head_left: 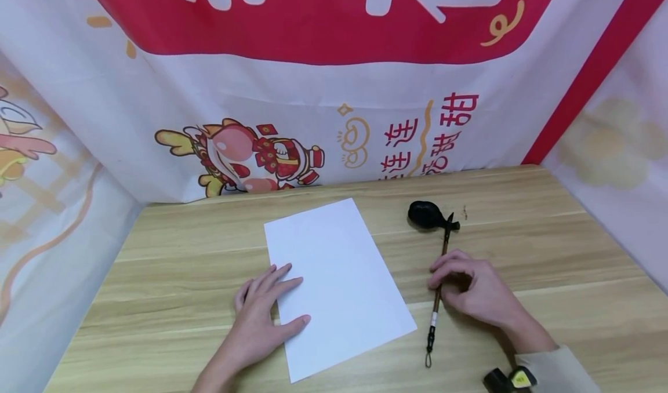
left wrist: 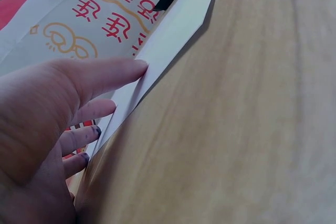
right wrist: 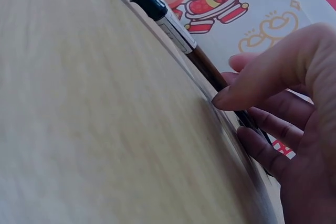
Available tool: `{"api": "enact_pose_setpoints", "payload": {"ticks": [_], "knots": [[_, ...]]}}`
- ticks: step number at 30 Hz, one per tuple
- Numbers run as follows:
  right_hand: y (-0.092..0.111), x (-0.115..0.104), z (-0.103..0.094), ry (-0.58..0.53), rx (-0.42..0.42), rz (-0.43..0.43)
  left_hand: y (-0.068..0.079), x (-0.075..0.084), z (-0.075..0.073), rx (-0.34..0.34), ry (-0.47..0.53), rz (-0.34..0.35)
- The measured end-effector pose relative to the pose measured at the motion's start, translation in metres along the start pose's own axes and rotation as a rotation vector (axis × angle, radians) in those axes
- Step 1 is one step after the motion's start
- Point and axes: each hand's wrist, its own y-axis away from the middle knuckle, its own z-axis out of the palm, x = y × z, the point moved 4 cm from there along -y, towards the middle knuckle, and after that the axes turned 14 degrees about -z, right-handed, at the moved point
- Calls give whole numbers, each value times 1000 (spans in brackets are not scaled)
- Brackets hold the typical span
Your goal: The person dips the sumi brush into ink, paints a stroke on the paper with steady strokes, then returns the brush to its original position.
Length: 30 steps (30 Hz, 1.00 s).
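Observation:
A white sheet of paper (head_left: pixel 339 277) lies slightly turned on the wooden table. My left hand (head_left: pixel 263 317) rests on its left edge, fingers spread and thumb on the sheet; the left wrist view shows the thumb and fingertips along the paper (left wrist: pixel 181 27). To the right of the sheet, my right hand (head_left: pixel 477 291) pinches the brown shaft of a writing brush (head_left: pixel 436 303) between thumb and fingers. White label and dark end of the brush (right wrist: pixel 178 32) show in the right wrist view. Its dark tip overlaps the neck of a black gourd-shaped object (head_left: pixel 425 215).
A printed white and red cloth (head_left: pixel 313 86) hangs behind the wooden table (head_left: pixel 198 254), with more cloth at both sides. Small dark marks (head_left: pixel 464 212) are on the tabletop by the gourd-shaped object. A black and yellow device (head_left: pixel 511 379) sits by the right cuff.

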Motion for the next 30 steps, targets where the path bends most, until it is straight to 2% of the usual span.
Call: {"api": "enact_pose_setpoints", "payload": {"ticks": [6, 11, 19, 22, 27, 30], "knots": [[-2, -1, -1, -62, 20, -23, 1, 1, 0, 17, 7, 15], [-3, -4, -3, -74, 26, -1, 1, 1, 1, 31, 10, 29], [-7, -18, -15, -121, 51, -34, 1, 1, 1, 35, 19, 34], [-12, -26, -23, -200, 61, -100, 1, 2, 0, 37, 19, 35], [-28, -42, -39, -417, 97, -348, 2, 1, 0, 41, 13, 34], [-36, -48, -47, -520, 129, -444, 2, 1, 1, 40, 13, 31]]}}
